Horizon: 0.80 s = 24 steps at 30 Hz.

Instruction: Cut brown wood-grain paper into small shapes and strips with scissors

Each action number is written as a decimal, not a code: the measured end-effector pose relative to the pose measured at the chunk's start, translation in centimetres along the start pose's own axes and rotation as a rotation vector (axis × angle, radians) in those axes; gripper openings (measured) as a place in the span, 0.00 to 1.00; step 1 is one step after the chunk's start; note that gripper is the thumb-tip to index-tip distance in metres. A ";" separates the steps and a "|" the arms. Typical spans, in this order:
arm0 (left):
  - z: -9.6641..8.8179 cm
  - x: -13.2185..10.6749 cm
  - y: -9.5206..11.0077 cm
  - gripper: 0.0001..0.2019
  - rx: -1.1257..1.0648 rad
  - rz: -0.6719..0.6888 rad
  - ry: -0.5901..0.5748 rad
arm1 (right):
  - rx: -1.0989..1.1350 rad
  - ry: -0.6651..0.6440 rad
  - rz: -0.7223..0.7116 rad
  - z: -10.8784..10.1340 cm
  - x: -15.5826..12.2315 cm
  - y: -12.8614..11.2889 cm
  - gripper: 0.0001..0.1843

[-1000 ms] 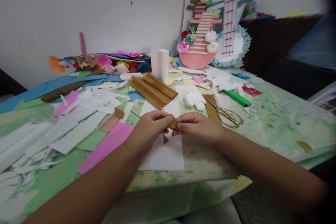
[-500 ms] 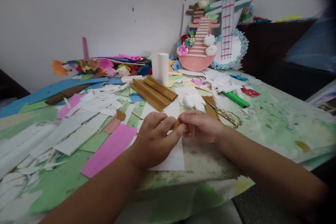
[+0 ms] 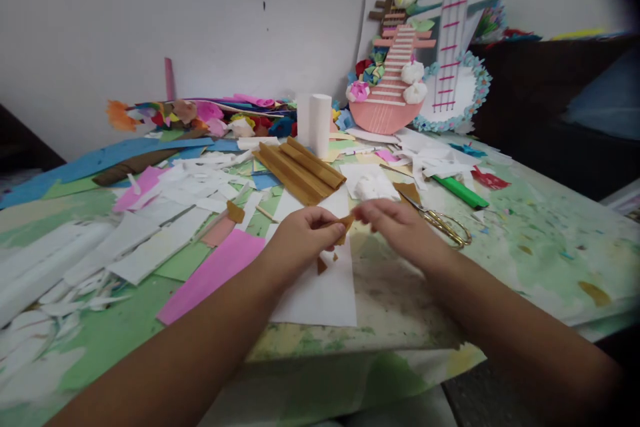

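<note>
Both hands meet low over a white sheet (image 3: 320,293) near the table's front edge. My left hand (image 3: 300,243) pinches a small folded piece of brown paper (image 3: 345,224) between thumb and fingers. My right hand (image 3: 395,227) is closed at the piece's right end, fingertips touching it. A tiny brown scrap (image 3: 321,265) lies on the white sheet just below the hands. A stack of folded brown paper strips (image 3: 300,172) rests a little beyond them.
Gold-handled scissors (image 3: 443,221) lie right of my right hand, a green marker (image 3: 460,191) beyond. A white paper roll (image 3: 320,124) stands behind the brown strips. Pink sheet (image 3: 215,273), white and blue scraps cover the left. A pink paper guitar model (image 3: 390,87) leans at the back.
The hands lifted slightly and drew apart, the brown piece now showing between them. My left hand turned from covering the piece back to a pinch. The view shifted a little left.
</note>
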State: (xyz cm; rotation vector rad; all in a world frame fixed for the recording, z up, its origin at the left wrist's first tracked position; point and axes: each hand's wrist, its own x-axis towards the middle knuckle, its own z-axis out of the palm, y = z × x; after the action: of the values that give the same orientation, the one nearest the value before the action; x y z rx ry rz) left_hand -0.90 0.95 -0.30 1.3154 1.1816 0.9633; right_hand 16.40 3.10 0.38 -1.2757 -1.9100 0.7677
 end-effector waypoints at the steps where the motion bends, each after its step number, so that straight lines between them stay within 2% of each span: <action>1: -0.1 0.0 0.1 0.09 -0.094 0.002 0.017 | -0.143 0.092 -0.002 -1.2 0.1 0.4 0.16; 2: -0.2 0.1 0.2 0.08 -0.190 0.005 0.030 | -0.306 0.201 0.038 -2.5 0.3 1.1 0.17; 3: -0.3 0.1 0.3 0.08 -0.281 0.006 0.046 | -0.468 0.234 0.147 -3.9 0.4 1.9 0.18; 5: -0.7 0.2 0.5 0.08 -0.425 0.005 0.096 | -0.691 0.089 0.498 -6.2 0.6 3.9 0.22; 6: -0.9 0.2 0.6 0.09 -0.478 0.005 0.124 | -0.732 0.009 0.594 -7.0 0.7 4.7 0.23; 8: -1.2 0.2 0.8 0.09 -0.556 0.006 0.160 | -0.768 -0.087 0.602 -7.7 0.8 6.0 0.22; 10: -1.4 0.2 0.9 0.09 -0.606 0.005 0.164 | -0.786 -0.095 0.599 -7.6 0.9 6.3 0.21; 17: -2.4 0.2 1.2 0.11 -0.748 0.052 0.196 | -0.766 -0.093 0.589 -7.5 0.0 4.9 0.16; 24: -2.7 0.7 1.3 0.09 -0.832 0.071 0.243 | -0.807 -0.110 0.697 -7.6 0.4 6.5 0.12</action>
State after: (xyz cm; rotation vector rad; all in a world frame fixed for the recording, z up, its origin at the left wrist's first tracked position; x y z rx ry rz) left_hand -3.25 2.18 1.19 0.5821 0.7567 1.4853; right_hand 25.81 6.30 -0.28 -2.5164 -1.9252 0.3646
